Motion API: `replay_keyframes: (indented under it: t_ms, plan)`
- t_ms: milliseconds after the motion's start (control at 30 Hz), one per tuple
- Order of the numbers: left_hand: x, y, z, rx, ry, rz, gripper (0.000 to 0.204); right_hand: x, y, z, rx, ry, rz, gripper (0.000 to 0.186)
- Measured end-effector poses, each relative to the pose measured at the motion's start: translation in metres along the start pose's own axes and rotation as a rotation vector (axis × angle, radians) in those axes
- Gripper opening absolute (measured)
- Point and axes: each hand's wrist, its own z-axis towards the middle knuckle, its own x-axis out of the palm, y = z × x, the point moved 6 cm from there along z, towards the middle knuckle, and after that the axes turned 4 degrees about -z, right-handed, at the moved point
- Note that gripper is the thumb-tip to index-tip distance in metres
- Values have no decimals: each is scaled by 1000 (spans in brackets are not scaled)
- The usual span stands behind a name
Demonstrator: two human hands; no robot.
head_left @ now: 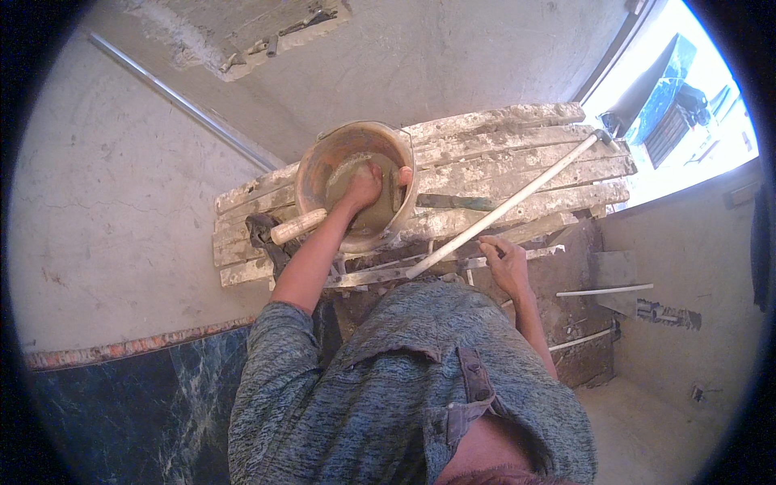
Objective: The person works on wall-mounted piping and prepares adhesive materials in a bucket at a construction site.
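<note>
Inside a round, mortar-stained bucket (307,174), my left hand (364,186) is down at the grey wet mortar (376,217). Its fingers are curled in, and what they hold, if anything, is hidden. Beside it, a tool with an orange-brown handle (404,176) leans against the bucket's inner right wall. A thick wooden handle (297,227) lies by the bucket's near left side, next to my left forearm. My right hand (507,265) hovers near the front edge of the planks, below a long white pipe (509,202). Its fingers are loosely bent and apart, with nothing visible in them.
The bucket stands on a rough plank platform (525,149) splashed with mortar. A dark flat strip (454,202) lies right of the bucket. Dark cloth (263,234) hangs at the left. A metal rail (182,101) leans on the wall. White pipes (605,289) stick out at right.
</note>
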Motion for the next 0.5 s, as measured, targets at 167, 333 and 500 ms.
replay_keyframes:
  t_ms: [167, 333, 500]
  plan:
    - [-4, 0, 6, 21, -45, 6, 39, 0, -3, 0, -18, -7, -4, 24]
    - [2, 19, 5, -317, 143, -505, 46, 0, -2, -1, -7, -6, 32, 23]
    - [10, 17, -1, -491, 273, -803, 37, 2, -5, -1, 30, 20, 41, 24]
